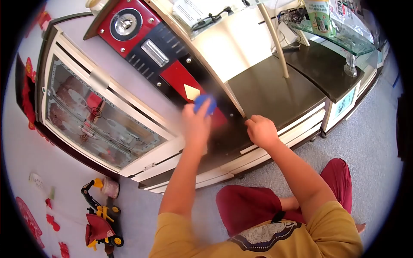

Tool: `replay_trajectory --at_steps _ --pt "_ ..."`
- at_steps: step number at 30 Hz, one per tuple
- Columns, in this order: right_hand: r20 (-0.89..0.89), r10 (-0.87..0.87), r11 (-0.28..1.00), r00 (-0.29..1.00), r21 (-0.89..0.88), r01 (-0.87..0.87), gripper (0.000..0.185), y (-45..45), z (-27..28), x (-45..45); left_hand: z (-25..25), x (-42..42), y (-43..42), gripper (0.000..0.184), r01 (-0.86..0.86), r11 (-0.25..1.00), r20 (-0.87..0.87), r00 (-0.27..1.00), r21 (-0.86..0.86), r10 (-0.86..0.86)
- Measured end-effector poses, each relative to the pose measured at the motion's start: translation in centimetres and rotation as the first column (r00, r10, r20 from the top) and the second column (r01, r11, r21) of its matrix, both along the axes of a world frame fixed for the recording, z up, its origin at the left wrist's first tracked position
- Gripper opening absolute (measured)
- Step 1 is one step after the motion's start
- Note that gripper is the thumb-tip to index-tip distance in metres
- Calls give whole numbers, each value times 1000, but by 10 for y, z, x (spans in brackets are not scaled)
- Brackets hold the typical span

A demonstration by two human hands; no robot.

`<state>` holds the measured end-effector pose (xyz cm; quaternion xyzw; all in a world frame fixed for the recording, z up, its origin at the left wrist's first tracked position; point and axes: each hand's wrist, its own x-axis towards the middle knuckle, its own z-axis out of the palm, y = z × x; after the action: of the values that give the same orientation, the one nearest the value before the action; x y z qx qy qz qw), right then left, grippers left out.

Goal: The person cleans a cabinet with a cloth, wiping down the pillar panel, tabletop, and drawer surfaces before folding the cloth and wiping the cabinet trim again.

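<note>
Our maroon trousers (247,208) fold between four and six o'clock. Our hands are apart: at the centre, our left hand (198,124) holds a small blue object (204,105) against the long red-and-black panel (185,81); motion blur and fingers obscure its shape. Our right hand (261,131) curls by the panel's edge, its grip hard to make out. The panel runs towards eleven o'clock, its round silver speaker (126,25) near that end. Farther off, at two o'clock, the clear glass shelf (359,44) carries partly cut-off packages (320,18).
</note>
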<state>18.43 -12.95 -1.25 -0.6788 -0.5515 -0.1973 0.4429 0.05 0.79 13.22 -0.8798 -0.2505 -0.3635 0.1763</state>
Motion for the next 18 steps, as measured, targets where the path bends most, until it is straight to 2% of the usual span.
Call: replay_trajectory --at_steps 1,5,6,7,9,10,12,13,15,18 --pt "7 1 1000 1000 21 -1 11 1 0 -1 23 -1 4 60 42 999 94 995 13 -43" --pt "0 28 998 1000 54 -28 5 0 1 -1 134 7 -2 51 10 970 313 946 244 -88" --pt "2 38 998 999 47 -38 4 -2 3 -1 161 13 -4 51 -26 965 341 938 263 -67" --pt "3 40 998 999 54 -40 4 -2 3 0 185 20 5 51 -17 930 350 929 368 -122" --pt "7 46 997 999 64 -46 3 -1 0 1 225 35 8 51 -22 907 349 927 421 -139" --pt "0 56 998 998 42 -56 2 -2 2 2 237 45 12 51 -80 908 353 932 412 -78" --pt "5 68 997 998 37 -68 5 -4 4 2 253 62 19 51 -193 901 358 933 389 45" --pt "1 72 997 997 32 -72 6 -4 4 2 253 71 17 53 -229 917 354 929 327 105" --pt "10 66 998 998 21 -66 7 -3 4 3 244 80 19 56 -265 909 369 919 322 138" --pt "25 67 997 997 37 -68 9 -4 5 1 217 84 7 60 -276 897 288 941 346 178"
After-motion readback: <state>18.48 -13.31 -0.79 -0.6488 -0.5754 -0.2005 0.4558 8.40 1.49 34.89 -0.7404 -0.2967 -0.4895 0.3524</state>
